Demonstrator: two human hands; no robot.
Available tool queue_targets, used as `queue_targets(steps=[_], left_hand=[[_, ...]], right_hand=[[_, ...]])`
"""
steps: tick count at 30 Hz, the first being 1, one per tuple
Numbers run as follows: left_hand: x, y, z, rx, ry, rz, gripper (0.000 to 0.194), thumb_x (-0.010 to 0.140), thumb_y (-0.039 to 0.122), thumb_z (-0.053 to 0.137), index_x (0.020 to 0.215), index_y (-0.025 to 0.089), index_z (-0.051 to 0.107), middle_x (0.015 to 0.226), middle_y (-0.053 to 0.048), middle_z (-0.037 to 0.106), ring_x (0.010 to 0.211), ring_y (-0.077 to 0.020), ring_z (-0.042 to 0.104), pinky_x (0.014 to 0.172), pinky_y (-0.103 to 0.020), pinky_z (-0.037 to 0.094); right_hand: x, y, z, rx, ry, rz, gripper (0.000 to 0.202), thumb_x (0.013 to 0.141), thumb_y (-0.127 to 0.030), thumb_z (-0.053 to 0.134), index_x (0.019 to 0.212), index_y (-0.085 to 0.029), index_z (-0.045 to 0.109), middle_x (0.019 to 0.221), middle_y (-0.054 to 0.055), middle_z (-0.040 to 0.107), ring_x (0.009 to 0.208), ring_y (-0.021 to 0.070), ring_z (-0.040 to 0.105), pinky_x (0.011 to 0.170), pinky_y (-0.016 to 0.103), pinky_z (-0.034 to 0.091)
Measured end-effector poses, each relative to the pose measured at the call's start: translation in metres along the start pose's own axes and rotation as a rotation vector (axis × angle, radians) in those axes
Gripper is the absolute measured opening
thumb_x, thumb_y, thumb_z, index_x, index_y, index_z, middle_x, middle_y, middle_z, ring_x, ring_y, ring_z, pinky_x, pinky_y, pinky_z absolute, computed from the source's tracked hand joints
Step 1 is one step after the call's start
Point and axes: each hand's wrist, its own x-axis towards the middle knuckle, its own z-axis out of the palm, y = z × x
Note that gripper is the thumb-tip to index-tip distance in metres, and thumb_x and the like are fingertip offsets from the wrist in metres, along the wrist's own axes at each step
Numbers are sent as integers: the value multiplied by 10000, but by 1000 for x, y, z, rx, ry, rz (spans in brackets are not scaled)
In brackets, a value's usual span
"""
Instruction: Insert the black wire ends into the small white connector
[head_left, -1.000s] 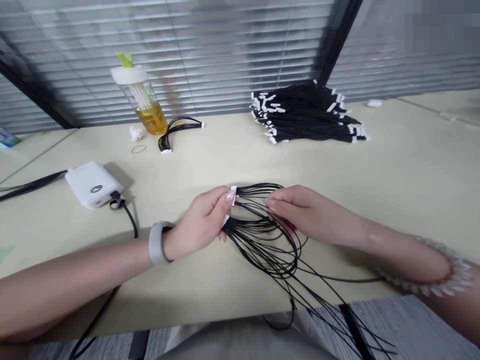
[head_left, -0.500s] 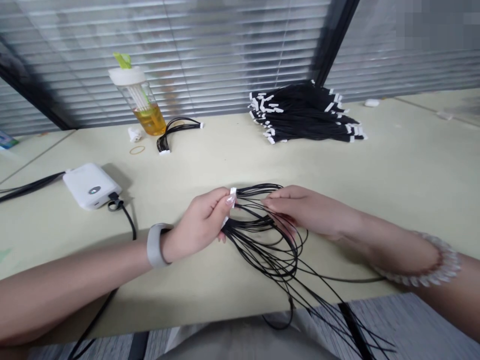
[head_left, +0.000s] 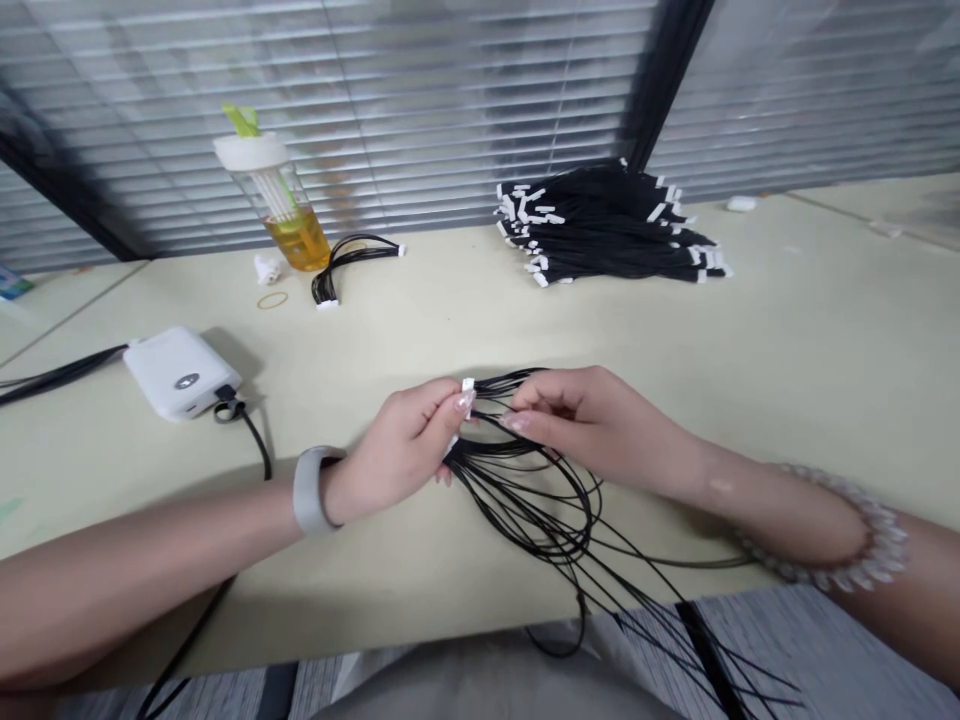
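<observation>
Near the table's front, my left hand [head_left: 409,435] is closed on the white connectors [head_left: 468,392] at the left end of a black wire bundle [head_left: 555,530]. The thumb presses on the upper connector. Loops of wire spread rightward, and several loose ends hang past the table edge. Just right of the connectors, my right hand [head_left: 581,415] pinches thin black wires between thumb and fingers. Part of the upper loops lies hidden behind that hand.
A large pile of black cables [head_left: 615,225] lies at the back. A bottle [head_left: 292,215] of yellow liquid, a short cable [head_left: 352,255] and a rubber band [head_left: 272,300] stand or lie back left. A white power bank [head_left: 180,370] with a cord is left of my wrist.
My right hand has shifted slightly left toward the connectors and turned, its thumb now lower on the wires. My left hand stays in place on the connectors.
</observation>
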Motion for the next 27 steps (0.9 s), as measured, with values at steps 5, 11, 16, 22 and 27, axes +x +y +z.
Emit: queue_targets(steps=[5,11,16,22,27], left_hand=[[-2,-2,1,-8,-9,6,304,940,335,385,693,164,426,572,69,413,367,-34,500,341,-115,403],[-1,-4,1,13,-38,-15,290,941,346,385,725,162,447,593,58,443,382,-37,515,350,-119,416],[-1,-5,1,19,-52,-38,295,940,368,382,742,162,459,593,55,434,389,-45,518,340,-123,422],[0,-4,1,-50,-5,-82,342,932,423,380,732,161,473,623,48,446,381,-36,494,329,-125,440],[3,-3,0,-126,121,-200,394,918,469,390,709,148,481,663,31,499,329,-14,463,285,-114,392]], right_hand=[[1,1,3,-33,60,-26,237,882,-315,484,760,-164,619,607,-39,527,556,68,443,525,206,335],[1,0,5,-201,143,-138,225,890,-235,471,726,-160,605,627,-45,577,570,51,472,560,188,339],[2,-1,6,-309,133,-164,217,885,-207,469,709,-158,586,620,-46,567,557,50,454,554,199,315],[5,2,-7,-269,110,-146,183,874,-239,508,741,-175,616,605,-53,568,556,50,472,553,184,338],[8,15,-19,-504,214,-155,114,827,-275,594,783,-171,606,546,-50,528,491,70,429,521,220,322]])
